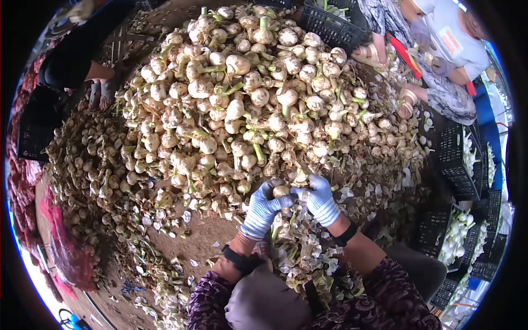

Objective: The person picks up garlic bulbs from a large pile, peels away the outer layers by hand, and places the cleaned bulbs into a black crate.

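Note:
My left hand [263, 209], in a striped white and blue glove with dirty fingertips, is closed around a small onion [281, 191] with brownish skin. Close by on the right, my right hand [320, 202] wears a matching glove. Its thumb and fingers are pinched together beside the onion, and what lies between them is too small to make out. Both hands are over the near edge of a big heap of unpeeled onions [236, 65], many with short green stems. Papery peelings [300, 242] lie beneath my wrists.
A co-worker [448, 38] in gloves sits at the upper right, and another person's hand [102, 94] shows at the upper left. Black crates [456, 159] line the right side, with peeled white onions [456, 234] in one. Red mesh sacks [66, 247] lie at left.

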A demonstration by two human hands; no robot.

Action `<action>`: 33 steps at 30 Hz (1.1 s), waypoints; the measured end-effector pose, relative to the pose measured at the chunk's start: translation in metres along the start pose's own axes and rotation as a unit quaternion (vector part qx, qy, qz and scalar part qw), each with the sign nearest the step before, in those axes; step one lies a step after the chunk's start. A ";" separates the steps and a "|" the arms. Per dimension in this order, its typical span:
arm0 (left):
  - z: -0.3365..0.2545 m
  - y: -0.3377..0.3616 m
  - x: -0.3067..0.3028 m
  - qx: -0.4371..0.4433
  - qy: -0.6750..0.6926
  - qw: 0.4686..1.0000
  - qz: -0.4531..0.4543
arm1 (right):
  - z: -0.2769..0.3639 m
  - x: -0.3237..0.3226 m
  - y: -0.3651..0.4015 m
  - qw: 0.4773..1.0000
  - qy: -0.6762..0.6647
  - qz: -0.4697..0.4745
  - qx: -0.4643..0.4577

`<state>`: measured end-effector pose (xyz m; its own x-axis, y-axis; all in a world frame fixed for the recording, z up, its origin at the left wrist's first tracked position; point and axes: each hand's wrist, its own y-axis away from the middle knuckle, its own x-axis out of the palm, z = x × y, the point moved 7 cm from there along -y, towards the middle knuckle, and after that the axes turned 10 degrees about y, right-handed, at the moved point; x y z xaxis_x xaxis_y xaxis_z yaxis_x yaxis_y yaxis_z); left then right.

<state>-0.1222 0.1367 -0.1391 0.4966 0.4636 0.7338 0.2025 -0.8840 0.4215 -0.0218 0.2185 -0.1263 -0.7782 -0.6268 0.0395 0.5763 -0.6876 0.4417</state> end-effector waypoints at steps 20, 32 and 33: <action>0.000 -0.009 0.010 0.000 0.012 0.998 -0.056 | -0.010 -0.024 -0.001 1.000 -0.005 0.017 -0.009; 0.049 -0.023 -0.007 -0.133 0.188 0.973 -0.002 | -0.041 -0.042 -0.022 0.954 -0.257 -0.008 0.156; 0.043 -0.023 -0.006 -0.084 0.207 0.974 -0.031 | -0.059 -0.062 -0.022 0.941 -0.296 -0.021 0.163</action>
<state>-0.0938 0.1515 -0.1763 0.0982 0.5318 0.8412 0.0622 -0.8469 0.5281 0.0282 0.2510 -0.1919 -0.8574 -0.2211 0.4647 0.5090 -0.4975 0.7024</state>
